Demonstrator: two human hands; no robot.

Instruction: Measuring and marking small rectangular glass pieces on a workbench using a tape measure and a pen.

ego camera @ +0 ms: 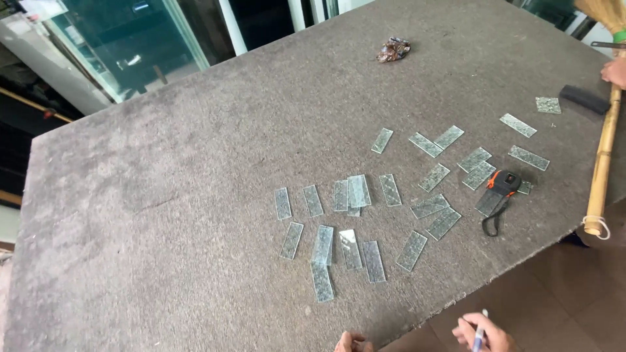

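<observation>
My right hand [484,334] is at the bottom edge, off the table's near side, closed around a blue and white pen [480,336]. Only the knuckles of my left hand [353,341] show, at the table's near edge; the frame cuts off the rest. Several small rectangular pieces of patterned clear glass [351,249] lie scattered flat on the grey carpeted table [163,215], from the middle to the right. The closest pieces lie a little above my left hand.
A black and orange tape measure [503,184] with a wrist loop lies among the right-hand pieces. Another person's hand [614,72] holds a bamboo-handled broom [602,153] at the right edge, beside a black block [585,99]. A crumpled dark wrapper [393,49] lies far back. Brown floor tiles lie below right.
</observation>
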